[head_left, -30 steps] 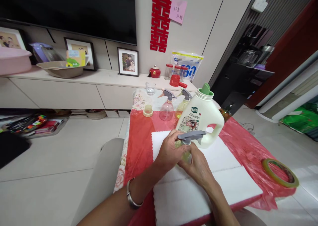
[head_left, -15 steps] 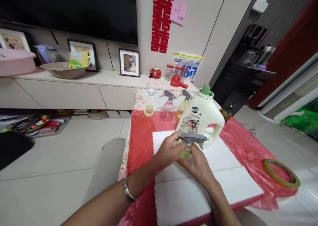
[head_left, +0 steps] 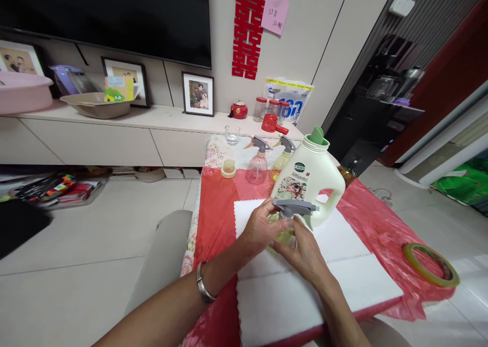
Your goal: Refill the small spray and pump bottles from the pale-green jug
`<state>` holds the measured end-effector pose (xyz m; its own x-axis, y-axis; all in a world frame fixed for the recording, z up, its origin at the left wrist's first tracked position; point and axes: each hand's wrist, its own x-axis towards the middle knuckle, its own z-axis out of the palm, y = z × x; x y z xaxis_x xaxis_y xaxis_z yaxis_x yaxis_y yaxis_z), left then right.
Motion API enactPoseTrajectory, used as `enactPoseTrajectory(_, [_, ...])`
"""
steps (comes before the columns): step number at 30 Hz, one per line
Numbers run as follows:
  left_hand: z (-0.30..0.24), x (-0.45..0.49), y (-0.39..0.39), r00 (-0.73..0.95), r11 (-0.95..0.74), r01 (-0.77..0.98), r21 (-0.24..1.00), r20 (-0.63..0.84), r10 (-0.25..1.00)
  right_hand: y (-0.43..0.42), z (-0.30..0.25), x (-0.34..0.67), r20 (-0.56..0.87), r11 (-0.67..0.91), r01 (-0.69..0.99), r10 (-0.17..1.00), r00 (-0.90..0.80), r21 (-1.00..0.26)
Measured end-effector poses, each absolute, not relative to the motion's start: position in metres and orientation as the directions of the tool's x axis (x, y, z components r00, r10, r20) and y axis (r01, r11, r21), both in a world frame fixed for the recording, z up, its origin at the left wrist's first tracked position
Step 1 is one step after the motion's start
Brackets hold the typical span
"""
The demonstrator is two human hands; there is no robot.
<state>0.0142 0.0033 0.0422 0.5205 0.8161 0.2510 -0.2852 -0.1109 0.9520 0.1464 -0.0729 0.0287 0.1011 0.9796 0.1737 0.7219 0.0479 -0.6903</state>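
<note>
Both my hands wrap a small clear spray bottle [head_left: 284,235] with yellowish liquid that stands on a white cloth [head_left: 335,281]. My left hand [head_left: 261,230] grips its body and neck from the left. My right hand [head_left: 303,250] holds its lower body from the right. The bottle's grey trigger head [head_left: 294,207] sticks out above my fingers and points right. A big pale green detergent jug [head_left: 310,181] with an open green cap stands just behind it.
A red plastic cover [head_left: 217,209] lies over the low table. Behind the jug stand two more spray bottles [head_left: 256,164], a small cap [head_left: 228,170] and a glass [head_left: 231,134]. A tape roll [head_left: 430,263] lies at the right. A sideboard [head_left: 114,128] runs along the wall.
The grey trigger head has turned slightly in my hands; my fingers shifted around the bottle's neck. The bottle stays in the same spot on the cloth.
</note>
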Motion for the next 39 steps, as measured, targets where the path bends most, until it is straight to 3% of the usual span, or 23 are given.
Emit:
enactPoseTrajectory(12, [0.034, 0.009, 0.001, 0.583, -0.083, -0.326, 0.942, 0.269, 0.767, -0.076, 0.03, 0.145, 0.219, 0.053, 0.743, 0.967, 0.128, -0.667])
enactPoseTrajectory(17, [0.033, 0.006, 0.005, 0.638, -0.061, -0.328, 0.943, 0.269, 0.721, -0.075, 0.027, 0.146, 0.175, 0.031, 0.667, 0.973, 0.15, -0.744])
enactPoseTrajectory(28, [0.027, 0.006, 0.01, 0.655, -0.056, -0.351, 0.935, 0.288, 0.699, -0.074, 0.029, 0.147, 0.116, -0.013, 0.673, 0.982, 0.146, -0.74])
enactPoseTrajectory(39, [0.023, 0.018, 0.012, 0.515, -0.11, -0.366, 0.924, 0.299, 0.803, -0.073, 0.028, 0.146, 0.177, 0.045, 0.677, 0.976, 0.127, -0.735])
